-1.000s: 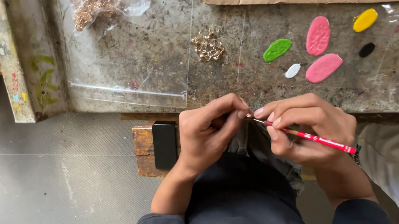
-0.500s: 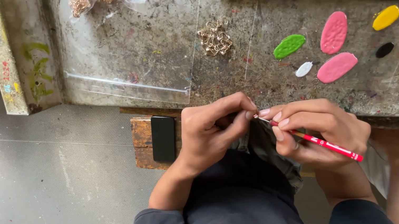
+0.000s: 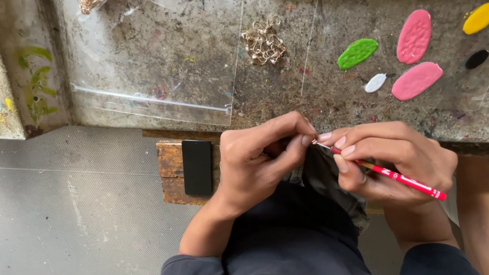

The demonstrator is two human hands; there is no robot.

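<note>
1. Holding a thin red brush [image 3: 403, 181] like a pencil, the right hand [image 3: 395, 159] has its grip squeezed shut on it, tip pointing left.
2. Pinching together just left of that tip, the left hand [image 3: 258, 164] seems to have something tiny in its grip; I cannot tell what it is.
3. Keep both hands close and steady, I think, and move the tip slowly.
4. Up past the hands, on the worktop [image 3: 178, 50], sit paint blobs: green [image 3: 357, 53], two pink [image 3: 416, 80], white, yellow and black.
5. Small metal loops [image 3: 262, 43] lie up and left of the grip.
</note>
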